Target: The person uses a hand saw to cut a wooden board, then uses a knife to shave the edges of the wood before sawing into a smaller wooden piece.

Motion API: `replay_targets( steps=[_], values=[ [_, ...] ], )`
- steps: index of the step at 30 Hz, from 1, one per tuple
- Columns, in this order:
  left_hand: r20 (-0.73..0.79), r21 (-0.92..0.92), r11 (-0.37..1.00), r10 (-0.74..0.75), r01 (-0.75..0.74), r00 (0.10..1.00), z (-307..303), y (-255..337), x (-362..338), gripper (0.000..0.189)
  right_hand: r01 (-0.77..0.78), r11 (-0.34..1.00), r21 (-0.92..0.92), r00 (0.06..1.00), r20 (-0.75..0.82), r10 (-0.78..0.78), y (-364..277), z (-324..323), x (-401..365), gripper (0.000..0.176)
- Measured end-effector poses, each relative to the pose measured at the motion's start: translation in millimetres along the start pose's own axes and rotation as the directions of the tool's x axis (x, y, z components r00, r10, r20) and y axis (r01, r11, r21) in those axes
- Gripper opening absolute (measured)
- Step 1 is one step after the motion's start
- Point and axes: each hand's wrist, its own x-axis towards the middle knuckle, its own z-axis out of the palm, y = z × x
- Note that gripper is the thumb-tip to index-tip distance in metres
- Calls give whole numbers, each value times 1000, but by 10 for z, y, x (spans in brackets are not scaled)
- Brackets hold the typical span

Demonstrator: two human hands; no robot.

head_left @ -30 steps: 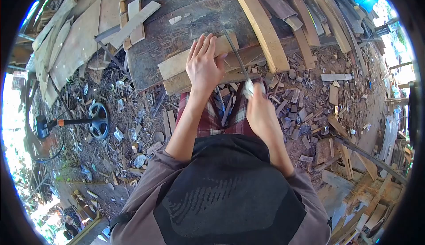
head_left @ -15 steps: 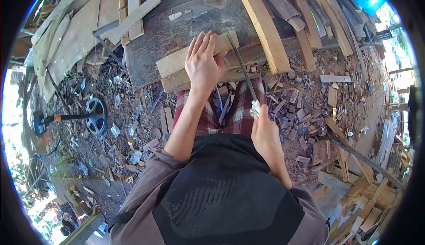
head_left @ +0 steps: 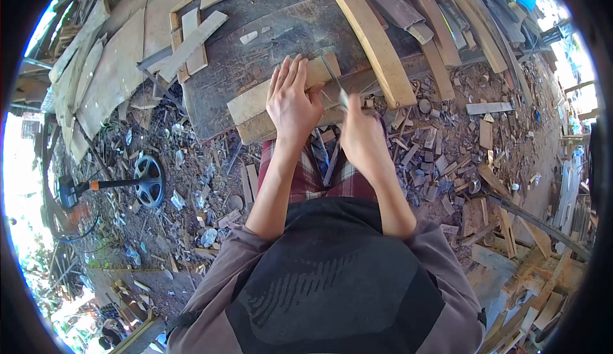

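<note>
While the left hand [head_left: 295, 105] lies flat across the pale board [head_left: 248, 103], fingers stretched out, we take it to be pressing the wood down so that it cannot slide. The right hand [head_left: 365, 138] is curled tightly round the whitish grip of a thin metal blade [head_left: 329, 68], which crosses the board near its right end; that placing, we judge, keeps the left fingers to one side of the edge. The board lies aslant at the near edge of the dark table [head_left: 220, 66], above a second piece of wood [head_left: 254, 129], probably to leave the right hand free room on the near side. We see a narrow, straight-sided, light tan board; whether the blade has bitten into it, we cannot tell.
</note>
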Motion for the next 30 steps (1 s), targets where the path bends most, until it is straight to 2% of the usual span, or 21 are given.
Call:
replay_targets(
  steps=[4,7,9,15,18,21,24,26,30],
  values=[
    [-19,-7,1000,18,-18,1000,10,-20,-2,47,-47,998,42,999,22,46,339,100,-637,24],
    [-5,-1,999,45,-45,999,16,-55,-20,46,-47,998,46,999,18,46,510,125,-816,23],
    [3,1,999,54,-54,999,6,-64,-28,46,-37,998,41,999,8,36,528,153,-804,22],
    [13,19,998,56,-56,998,1,-49,-16,45,79,997,17,995,-69,-77,127,96,-8,22],
    [8,34,999,41,-41,999,16,-42,-32,45,95,995,-5,993,-72,-95,46,53,128,23],
    [-8,42,999,27,-27,1000,35,-11,-16,45,64,998,21,996,-55,-63,107,56,-43,22],
    [-7,44,998,35,-35,999,43,-33,-28,45,-35,999,17,999,8,34,356,72,-502,25],
    [-12,41,998,41,-40,999,55,-48,-27,45,-26,999,27,1000,6,26,539,72,-814,24],
    [6,30,998,56,-56,998,31,-39,-30,45,-52,998,43,998,39,50,412,16,-796,22]
  ],
)
